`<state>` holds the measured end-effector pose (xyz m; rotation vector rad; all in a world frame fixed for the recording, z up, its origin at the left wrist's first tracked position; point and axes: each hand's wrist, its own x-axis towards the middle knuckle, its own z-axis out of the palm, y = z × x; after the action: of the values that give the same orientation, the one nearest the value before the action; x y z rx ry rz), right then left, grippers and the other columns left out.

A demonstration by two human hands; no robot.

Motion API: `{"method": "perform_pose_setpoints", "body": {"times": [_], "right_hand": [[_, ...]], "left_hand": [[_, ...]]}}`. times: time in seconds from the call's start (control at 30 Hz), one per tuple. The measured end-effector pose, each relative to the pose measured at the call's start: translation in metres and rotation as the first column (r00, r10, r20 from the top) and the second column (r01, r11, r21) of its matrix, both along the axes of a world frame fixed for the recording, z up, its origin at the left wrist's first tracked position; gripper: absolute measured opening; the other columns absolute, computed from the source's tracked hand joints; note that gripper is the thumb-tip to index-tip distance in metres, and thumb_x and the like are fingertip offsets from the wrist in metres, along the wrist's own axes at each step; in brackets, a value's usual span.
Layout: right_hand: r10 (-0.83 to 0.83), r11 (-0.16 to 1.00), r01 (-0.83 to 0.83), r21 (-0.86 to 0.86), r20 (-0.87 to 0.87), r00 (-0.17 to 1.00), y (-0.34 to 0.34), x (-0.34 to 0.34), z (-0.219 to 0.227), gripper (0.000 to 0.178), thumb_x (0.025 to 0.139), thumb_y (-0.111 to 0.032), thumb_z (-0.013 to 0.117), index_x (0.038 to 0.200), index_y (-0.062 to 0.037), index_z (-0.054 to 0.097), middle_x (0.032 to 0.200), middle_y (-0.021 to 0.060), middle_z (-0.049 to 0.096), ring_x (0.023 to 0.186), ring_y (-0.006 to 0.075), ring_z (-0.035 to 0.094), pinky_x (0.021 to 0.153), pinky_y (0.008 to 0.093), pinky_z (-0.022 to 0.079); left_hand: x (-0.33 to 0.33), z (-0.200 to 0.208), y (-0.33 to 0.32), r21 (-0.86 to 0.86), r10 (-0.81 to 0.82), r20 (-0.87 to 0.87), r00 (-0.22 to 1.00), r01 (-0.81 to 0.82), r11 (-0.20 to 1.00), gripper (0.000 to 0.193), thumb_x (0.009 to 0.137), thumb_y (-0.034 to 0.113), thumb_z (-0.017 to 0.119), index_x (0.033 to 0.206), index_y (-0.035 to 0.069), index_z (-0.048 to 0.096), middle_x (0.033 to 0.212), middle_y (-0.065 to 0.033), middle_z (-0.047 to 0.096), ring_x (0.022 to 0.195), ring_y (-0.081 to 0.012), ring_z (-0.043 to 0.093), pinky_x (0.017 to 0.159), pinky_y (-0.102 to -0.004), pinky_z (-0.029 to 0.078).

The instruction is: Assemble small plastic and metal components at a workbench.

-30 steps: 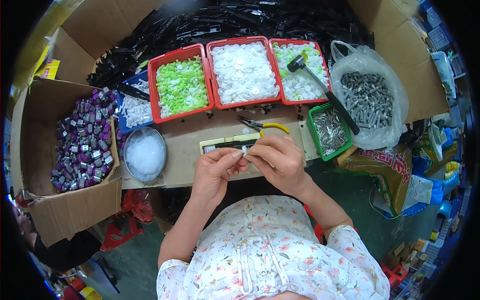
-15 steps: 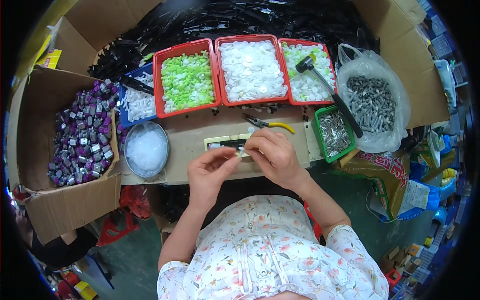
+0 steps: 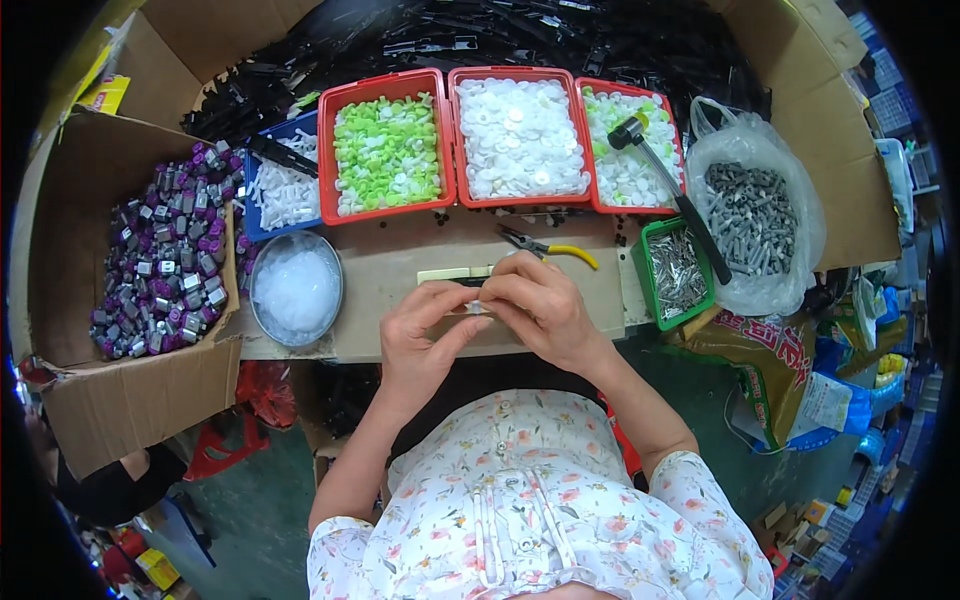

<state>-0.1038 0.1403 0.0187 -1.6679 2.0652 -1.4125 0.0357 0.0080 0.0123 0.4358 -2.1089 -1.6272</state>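
Note:
A small white plastic piece (image 3: 475, 308) is pinched between the fingertips of my left hand (image 3: 420, 335) and my right hand (image 3: 548, 310), which meet close together above the table's front edge. My fingers cover most of the piece, so its exact kind does not show. Just beyond my fingertips lies a cream-coloured bar-shaped holder (image 3: 440, 274) with a dark part along it, largely hidden by my hands. Behind my right hand rest cutting pliers (image 3: 548, 247) with yellow-and-black handles.
Red bins of green-and-white pieces (image 3: 390, 150), white discs (image 3: 520, 135) and mixed pieces (image 3: 625, 160) line the back. A hammer (image 3: 670, 185) lies across the right bin. A metal bowl (image 3: 297, 333), purple-grey parts (image 3: 165, 260), a green pin tray (image 3: 652, 290) and a bag (image 3: 800, 275) flank them.
My hands have come closer together, and the fingertips of both now meet at the small white piece. The whole view has shifted slightly.

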Motion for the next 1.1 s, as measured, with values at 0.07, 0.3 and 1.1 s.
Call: {"method": "perform_pose_setpoints", "body": {"times": [0.07,0.3,1.1], "right_hand": [[-0.014,1.000,0.014,-0.010,-0.014,1.000,-0.003,-0.002,-0.005,0.014,0.080,-0.004,0.072,0.092,-0.0042,0.067,0.093,0.0096,0.061,0.080,0.0262,0.062,0.069,0.0373,0.046],[-0.038,0.999,0.039,0.017,-0.061,0.997,-0.017,-0.007,-0.024,0.013,0.078,-0.006,0.073,0.090,-0.0046,0.068,0.091,0.0103,0.057,0.082,0.0281,0.060,0.070,0.0392,0.046],[-0.012,0.994,0.023,0.103,-0.108,0.994,-0.023,-0.004,-0.022,0.015,0.078,-0.003,0.071,0.091,-0.0036,0.063,0.099,0.0120,0.057,0.090,0.0311,0.059,0.074,0.0395,0.044]], "left_hand": [[-0.001,-0.001,-0.002,-0.112,0.019,-0.011,1.000,-0.020,0.993,0.035,0.076,0.004,0.081,0.109,0.000,0.073,0.101,-0.0124,0.068,0.087,-0.0214,0.066,0.076,-0.0319,0.053],[0.005,-0.011,-0.008,-0.503,0.142,-0.036,0.989,-0.140,0.853,0.040,0.070,0.008,0.084,0.108,0.003,0.073,0.102,-0.0113,0.066,0.096,-0.0304,0.060,0.079,-0.0381,0.051],[0.006,-0.031,-0.008,-0.785,0.066,-0.116,0.991,-0.132,0.605,0.026,0.074,0.011,0.080,0.099,0.009,0.073,0.105,-0.0067,0.064,0.101,-0.0273,0.058,0.083,-0.0423,0.040]]}}
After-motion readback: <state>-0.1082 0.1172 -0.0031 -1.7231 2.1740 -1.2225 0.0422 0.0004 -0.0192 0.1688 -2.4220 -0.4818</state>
